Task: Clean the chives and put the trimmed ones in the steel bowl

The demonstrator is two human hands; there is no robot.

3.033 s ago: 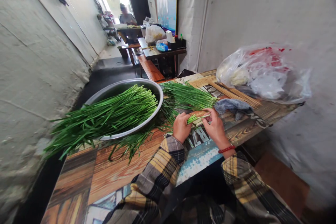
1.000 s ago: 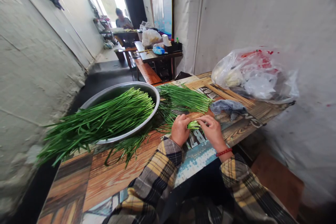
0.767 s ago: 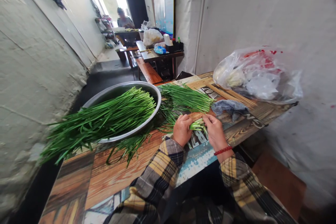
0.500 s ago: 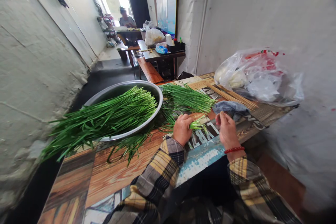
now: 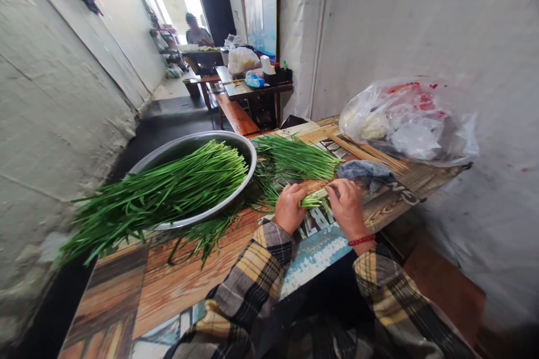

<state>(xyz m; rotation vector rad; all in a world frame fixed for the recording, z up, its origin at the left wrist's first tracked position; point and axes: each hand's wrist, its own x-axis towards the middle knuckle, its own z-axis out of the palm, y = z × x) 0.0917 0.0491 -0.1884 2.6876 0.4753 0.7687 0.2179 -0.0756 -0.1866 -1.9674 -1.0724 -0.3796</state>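
My left hand is closed around a small bunch of garlic chives, whose pale stem ends stick out to the right. At those ends, my right hand, with a red bead bracelet on its wrist, pinches with thumb and fingers. What exactly lies in the pinch is small and partly covered by the fingers. Just beyond my hands lies a larger pile of chives on the patterned table. A metal basin on the left holds a thick heap of chives, their leaves hanging over its rim.
A grey cloth and wooden sticks lie behind my right hand. Farther right sits a clear plastic bag against the wall. Loose leaves lie below the basin. A person is at a far table.
My right hand has moved left and inward, from apart over the table to the stem ends of the bunch. My left hand keeps its hold; the view has shifted slightly.
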